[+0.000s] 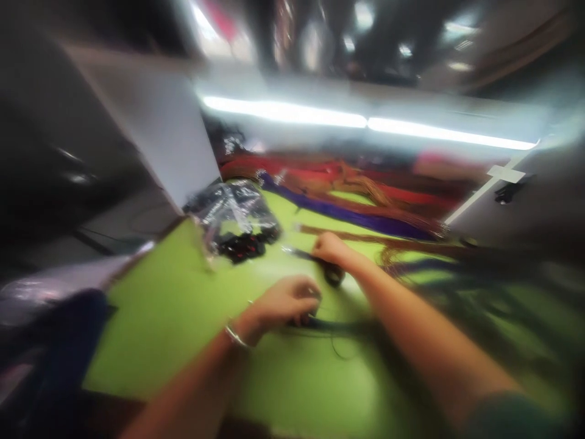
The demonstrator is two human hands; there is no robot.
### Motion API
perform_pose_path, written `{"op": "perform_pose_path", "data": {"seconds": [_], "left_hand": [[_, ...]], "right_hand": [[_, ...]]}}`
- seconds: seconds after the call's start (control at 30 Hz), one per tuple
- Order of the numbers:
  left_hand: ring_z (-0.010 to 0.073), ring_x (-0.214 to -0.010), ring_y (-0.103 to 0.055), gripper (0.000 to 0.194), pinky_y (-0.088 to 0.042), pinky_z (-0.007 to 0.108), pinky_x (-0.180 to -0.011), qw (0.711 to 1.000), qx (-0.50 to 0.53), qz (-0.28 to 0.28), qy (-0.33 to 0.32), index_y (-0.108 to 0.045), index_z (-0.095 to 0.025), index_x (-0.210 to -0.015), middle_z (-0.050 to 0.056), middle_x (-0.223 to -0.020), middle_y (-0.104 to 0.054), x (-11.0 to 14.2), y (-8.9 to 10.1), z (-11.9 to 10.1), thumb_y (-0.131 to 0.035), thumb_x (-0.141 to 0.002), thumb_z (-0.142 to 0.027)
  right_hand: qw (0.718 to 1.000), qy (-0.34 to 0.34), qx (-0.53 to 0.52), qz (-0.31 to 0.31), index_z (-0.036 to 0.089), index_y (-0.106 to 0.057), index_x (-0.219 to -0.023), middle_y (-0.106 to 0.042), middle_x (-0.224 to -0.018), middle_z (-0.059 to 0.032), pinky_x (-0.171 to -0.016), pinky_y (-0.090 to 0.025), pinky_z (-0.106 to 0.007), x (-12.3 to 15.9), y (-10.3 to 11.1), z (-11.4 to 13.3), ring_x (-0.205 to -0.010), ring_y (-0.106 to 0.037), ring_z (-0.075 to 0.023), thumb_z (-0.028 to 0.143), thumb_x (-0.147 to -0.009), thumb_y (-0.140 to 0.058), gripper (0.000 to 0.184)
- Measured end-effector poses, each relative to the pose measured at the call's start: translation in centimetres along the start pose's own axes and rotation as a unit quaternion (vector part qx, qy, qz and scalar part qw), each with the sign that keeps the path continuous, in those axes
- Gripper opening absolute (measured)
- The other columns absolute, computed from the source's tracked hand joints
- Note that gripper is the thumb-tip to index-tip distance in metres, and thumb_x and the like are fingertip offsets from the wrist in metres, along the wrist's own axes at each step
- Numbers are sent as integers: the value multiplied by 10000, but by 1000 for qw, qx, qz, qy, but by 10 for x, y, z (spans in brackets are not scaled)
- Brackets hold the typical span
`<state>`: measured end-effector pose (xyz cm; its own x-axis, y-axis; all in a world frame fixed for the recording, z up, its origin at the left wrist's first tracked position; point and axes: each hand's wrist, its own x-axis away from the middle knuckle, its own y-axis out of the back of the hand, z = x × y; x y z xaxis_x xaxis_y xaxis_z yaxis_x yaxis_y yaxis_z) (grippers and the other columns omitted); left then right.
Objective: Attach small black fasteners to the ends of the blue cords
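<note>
My left hand (pixel 292 299), with a silver bracelet at the wrist, is curled around the end of a dark blue wire bundle (pixel 338 325) low over the green tabletop (pixel 192 341). A thin loose strand curves down beside the bundle. Just beyond it, my right hand (pixel 331 250) is closed on what look like scissors (pixel 336 277), their dark handle loop under the palm and their shiny tip pointing left. Motion blur smears the fingers of both hands. Near the right forearm lies a brown wire bundle (pixel 361 235).
A clear plastic bag with black parts (pixel 240 244) rests left of my hands. Red, brown and purple wire bundles (pixel 347 213) stretch along the back. More dark wires (pixel 479 299) lie at right. A white panel (pixel 159 128) rises at left, under a bright tube light (pixel 292 111).
</note>
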<state>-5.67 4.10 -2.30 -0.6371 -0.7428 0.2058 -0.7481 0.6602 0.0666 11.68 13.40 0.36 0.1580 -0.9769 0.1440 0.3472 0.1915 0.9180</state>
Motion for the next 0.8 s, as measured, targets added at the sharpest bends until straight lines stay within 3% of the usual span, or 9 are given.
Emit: {"op": "perform_pose_path", "data": {"seconds": [0.13,0.33,0.47,0.57,0.7,0.8], "left_hand": [[112,-511,-557,268,-434,210,-457,1000,9,-26,1,-588,-143,-947,6,-631,-574,-1,-1,-4,-612,-730,-298],[112,-563,-559,259,-447,232,-519,989,12,-147,-27,-593,-168,-964,16,-718,-599,-6,-2,-5,-601,-735,-287],[116,-587,-556,218,-426,228,-535,988,3,-142,-56,-614,-163,-925,28,-737,-610,-5,-1,-3,-601,-740,-277],[117,-592,-551,209,-420,228,-532,989,13,-134,-59,-621,-152,-896,35,-744,-613,-4,0,-4,-614,-736,-286],[118,-607,-563,284,-440,237,-546,991,48,-125,-31,-595,-169,-987,18,-758,-592,-3,-1,-7,-624,-747,-318],[112,-625,-567,323,-440,223,-545,987,103,-119,-10,-574,-168,-1012,16,-780,-580,-3,-3,-11,-646,-743,-331]], "right_hand": [[999,-1,7,-47,136,-649,-653,-616,-636,-31,-501,-300,-214,5,5,1,-546,-453,-94,127,-663,-537,113],[991,39,-107,-74,142,-665,-674,-658,-675,-17,-559,-369,-195,34,15,14,-607,-526,-100,121,-671,-561,107],[977,96,-169,-86,148,-679,-677,-661,-656,-13,-588,-392,-206,51,9,35,-606,-545,-100,128,-707,-561,123],[971,102,-194,-93,155,-671,-637,-639,-592,0,-557,-376,-213,62,5,39,-560,-535,-97,127,-714,-547,148],[961,77,-210,-164,153,-657,-624,-613,-565,8,-553,-359,-213,82,3,23,-547,-516,-93,162,-714,-538,149],[960,46,-214,-175,148,-636,-601,-598,-560,10,-556,-350,-210,102,-2,8,-544,-493,-88,170,-713,-521,162]]}}
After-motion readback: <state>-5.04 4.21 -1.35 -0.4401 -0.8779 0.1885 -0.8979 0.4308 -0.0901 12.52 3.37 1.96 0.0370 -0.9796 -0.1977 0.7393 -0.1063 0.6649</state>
